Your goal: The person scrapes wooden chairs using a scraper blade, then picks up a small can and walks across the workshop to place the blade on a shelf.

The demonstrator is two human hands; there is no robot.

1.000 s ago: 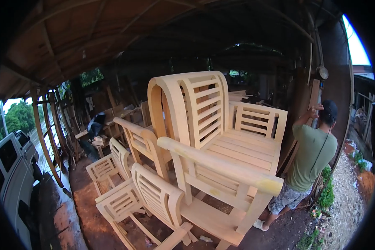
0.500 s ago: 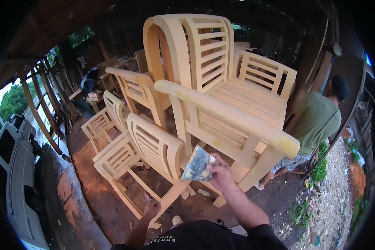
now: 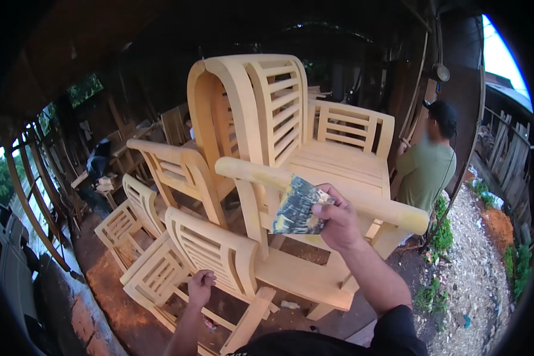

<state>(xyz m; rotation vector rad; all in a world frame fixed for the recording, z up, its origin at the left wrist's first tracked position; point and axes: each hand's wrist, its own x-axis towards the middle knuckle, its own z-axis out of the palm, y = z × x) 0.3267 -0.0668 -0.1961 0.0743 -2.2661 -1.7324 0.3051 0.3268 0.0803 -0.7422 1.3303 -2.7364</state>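
Note:
My right hand (image 3: 340,221) grips a worn piece of sandpaper (image 3: 299,207), dark grey with pale yellow dust on it. The sandpaper is in front of the rounded armrest (image 3: 391,209) of a large unfinished wooden chair (image 3: 285,113); I cannot tell whether they touch. Lower and to the left, my left hand (image 3: 201,287) has its fingers curled together, and whatever is inside them is hidden. It is nearest to a smaller chair with a slatted back (image 3: 199,237), which stands below the large one.
More unfinished wooden chairs (image 3: 124,231) stand on the left. A person in a green shirt (image 3: 430,169) stands at the right beside a pole. A vehicle (image 3: 15,267) is at the far left. Gravel (image 3: 457,296) and weeds lie along the right side.
My right hand has raised the sandpaper up to the armrest's height in view. My left hand has moved up and slightly left. The view has tilted, and the person at right stands more upright.

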